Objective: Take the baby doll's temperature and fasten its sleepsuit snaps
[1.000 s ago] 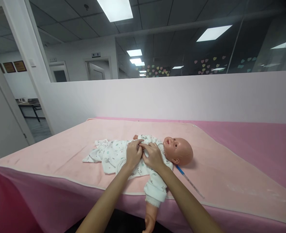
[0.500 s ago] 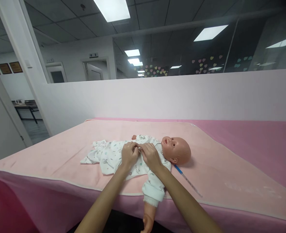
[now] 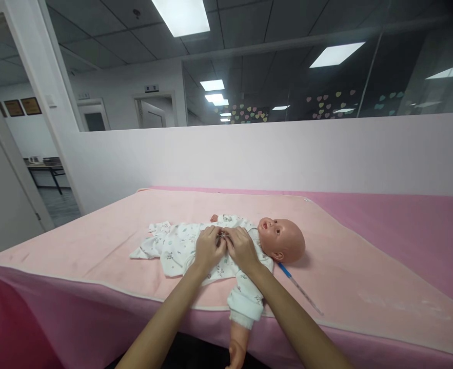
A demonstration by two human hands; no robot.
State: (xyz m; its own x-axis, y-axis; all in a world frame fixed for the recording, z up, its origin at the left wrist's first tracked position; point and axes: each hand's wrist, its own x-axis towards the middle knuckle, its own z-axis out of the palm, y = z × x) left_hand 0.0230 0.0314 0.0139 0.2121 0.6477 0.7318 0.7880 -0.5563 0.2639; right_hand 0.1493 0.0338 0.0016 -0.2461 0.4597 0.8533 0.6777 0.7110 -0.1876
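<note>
A baby doll [image 3: 282, 240] lies on its back, its head to the right, in a white printed onesie [image 3: 178, 253]. My left hand [image 3: 210, 248] and my right hand [image 3: 242, 247] meet over the doll's chest, fingertips close together. Both have their fingers bent and pinch the front of the onesie. A small whitish bit of it shows between the fingertips, too small to tell whether it is a tie or an edge. One doll arm [image 3: 238, 338] hangs over the table's near edge, below my right wrist.
A thin clear stick with a blue end [image 3: 301, 288], like a thermometer, lies beside the doll's head. Under the doll is a peach pad [image 3: 95, 246] over a pink cloth [image 3: 411, 230]. A white half wall [image 3: 272, 156] with glass above stands behind.
My hands stay at the doll's chest, with only small finger movements; slightly more of the pinched cloth shows between the fingertips. The whole view has shifted a little.
</note>
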